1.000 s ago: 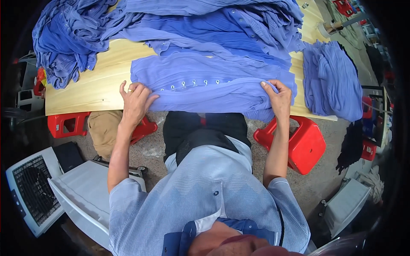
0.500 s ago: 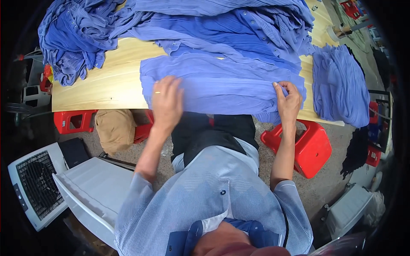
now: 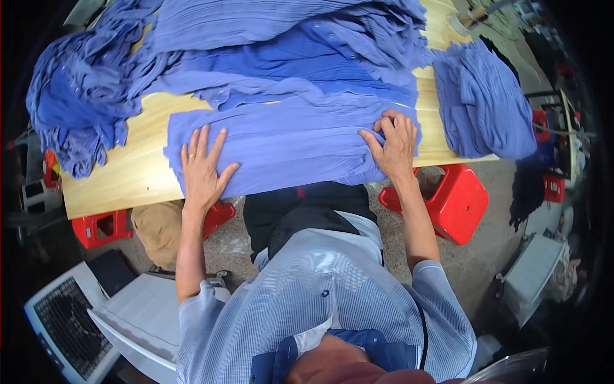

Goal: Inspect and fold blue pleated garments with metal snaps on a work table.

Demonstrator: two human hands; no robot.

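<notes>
A folded periwinkle-blue garment [image 3: 288,150] in crinkled cloth lies as a long flat band along the table's near edge; whether it is a shirt or something else cannot be made out. My left hand [image 3: 203,169] presses flat on its left end, fingers spread, a ring on one of them. On its right end rests my right hand [image 3: 393,146], fingers bent, with the thumb held apart from them and touching the cloth. Just beyond lies a heap of loose blue garments [image 3: 275,61], some showing snap buttons.
A stack of folded blue garments [image 3: 483,102] sits at the table's right end. More crumpled garments [image 3: 80,105] hang over the wooden table [image 3: 121,182] at left. Red stools [image 3: 457,201] stand under the near edge, and a white fan unit [image 3: 70,320] at lower left.
My left hand has moved left and flattened with its fingers spread. My right hand has let go of its pinch on the cloth's right end. The whole view has shifted slightly.
</notes>
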